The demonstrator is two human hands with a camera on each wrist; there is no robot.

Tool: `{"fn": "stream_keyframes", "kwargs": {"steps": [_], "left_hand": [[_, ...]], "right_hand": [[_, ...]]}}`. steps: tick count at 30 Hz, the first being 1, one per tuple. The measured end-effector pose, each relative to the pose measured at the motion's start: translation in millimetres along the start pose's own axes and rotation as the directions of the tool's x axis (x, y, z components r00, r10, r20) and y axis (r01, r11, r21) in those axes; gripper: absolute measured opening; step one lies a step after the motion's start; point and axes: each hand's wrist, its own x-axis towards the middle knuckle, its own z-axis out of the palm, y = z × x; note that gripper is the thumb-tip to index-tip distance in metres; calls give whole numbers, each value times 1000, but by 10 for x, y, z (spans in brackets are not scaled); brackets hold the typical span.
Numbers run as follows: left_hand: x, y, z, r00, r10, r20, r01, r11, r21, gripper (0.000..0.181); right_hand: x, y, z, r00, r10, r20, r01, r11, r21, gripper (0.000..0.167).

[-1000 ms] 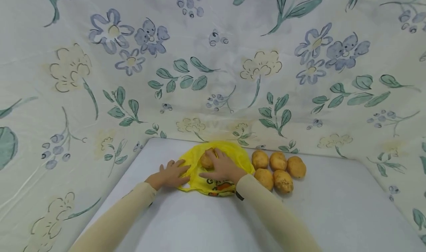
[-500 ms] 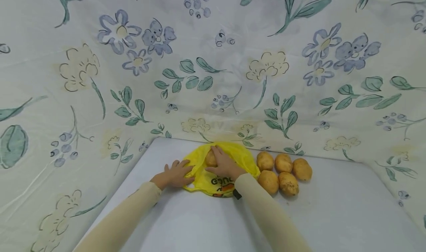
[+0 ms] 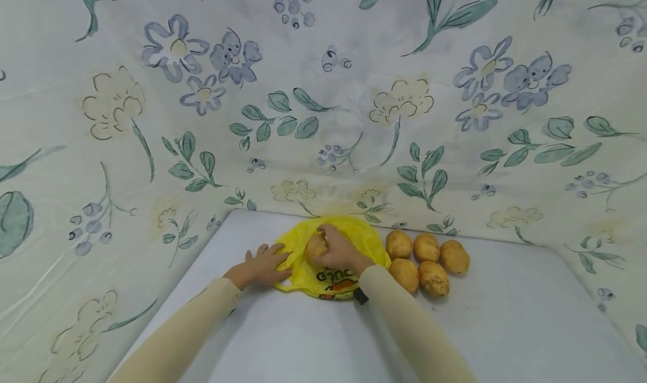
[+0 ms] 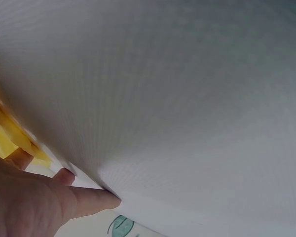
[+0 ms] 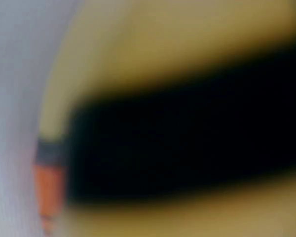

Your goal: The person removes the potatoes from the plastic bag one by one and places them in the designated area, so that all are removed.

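A yellow plastic bag [image 3: 366,237] with dark lettering and an orange print lies flat on the white table. On the bag, my right hand [image 3: 345,252] grips a potato [image 3: 315,249], with the thumb on its near side and fingers over the far side. My left hand [image 3: 264,267] rests with spread fingers on the bag's left edge. In the left wrist view the left hand [image 4: 32,205] touches the white surface beside a fold of the yellow bag [image 4: 7,136]. The right wrist view is blurred and mostly blocked by a black shape; no fingers show there.
Several potatoes [image 3: 426,247] sit close together in two rows just right of the bag. A flowered sheet [image 3: 323,119] hangs behind and at the sides of the white table [image 3: 505,310]. A small black object [image 3: 361,296] shows at the right wrist.
The right hand's fingers, laid straighter over the potato half a second ago, now curl round it. The left hand keeps its place on the bag. The head view has shifted slightly sideways.
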Motion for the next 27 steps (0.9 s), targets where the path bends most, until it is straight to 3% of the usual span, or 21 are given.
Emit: {"fn": "stream_keyframes", "kwargs": {"steps": [5,15,20,27], "left_hand": [[-19,-16,17,1000,-8,5,8,1000,-9,65],[-35,-9,17,1000,-1,5,1,1000,-7,64],[-53,3,0,1000,1,1,-1,1000,3,64],[-34,-7,-10,1000,21,-8,-20,1000,8,64]], "right_hand": [[-46,21,1,996,-1,93,4,999,-39,77],[-85,48,86,982,3,187,-14,998,55,83],[-88,0,178,974,-14,227,20,1000,-22,89],[-132,-41,153,966,-31,255,50,996,-68,91]]}}
